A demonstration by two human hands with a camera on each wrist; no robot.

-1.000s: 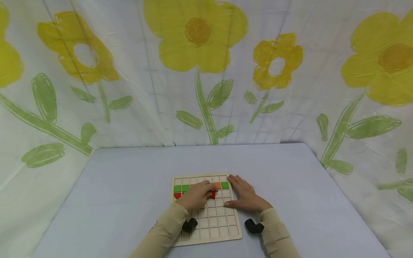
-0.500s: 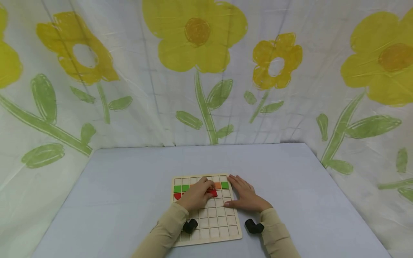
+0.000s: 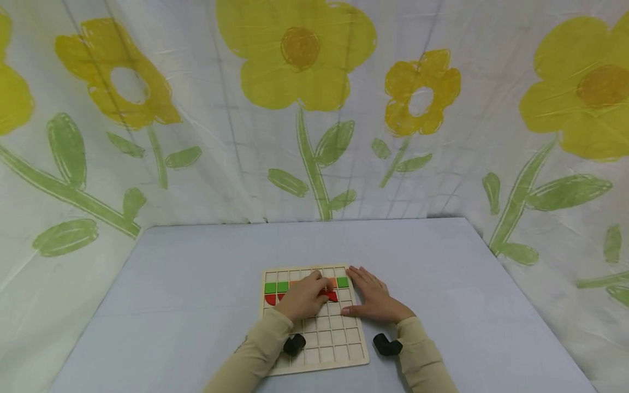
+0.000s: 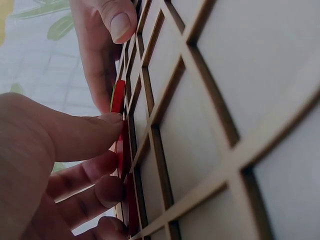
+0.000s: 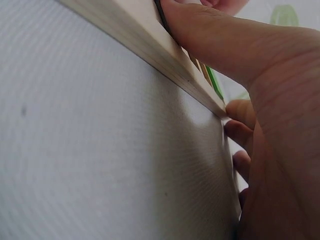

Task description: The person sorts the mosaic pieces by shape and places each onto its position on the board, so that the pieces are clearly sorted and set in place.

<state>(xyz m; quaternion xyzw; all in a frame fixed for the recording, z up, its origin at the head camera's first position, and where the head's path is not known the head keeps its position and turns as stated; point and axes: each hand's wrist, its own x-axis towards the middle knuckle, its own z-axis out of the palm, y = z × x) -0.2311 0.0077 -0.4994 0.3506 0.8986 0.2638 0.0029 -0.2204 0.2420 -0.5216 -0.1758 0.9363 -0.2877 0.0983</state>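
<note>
A pale wooden grid board [image 3: 339,352] lies on the table. My left hand [image 3: 303,297] is over its upper rows and pinches a small red tile [image 3: 332,296] between thumb and fingers. In the left wrist view, this red tile [image 4: 118,96] stands up from the grid at the thumb tip [image 4: 111,118], with more red tiles below it. My right hand [image 3: 375,301] rests at the board's right edge, fingers spread past the upper corner. In the right wrist view, the right thumb [image 5: 200,30] lies over the board's rim [image 5: 165,62].
Green tiles [image 3: 282,286] and orange tiles fill cells of the second row, partly hidden by the left hand. A red rounded tile [image 3: 270,299] sits below at the left. A white-covered table [image 3: 196,289] spreads around; a flowered curtain [image 3: 236,164] hangs behind.
My left hand has shifted slightly right along the row, and the red tile at its fingertips has moved right with it. The right hand and the board stay where they were.
</note>
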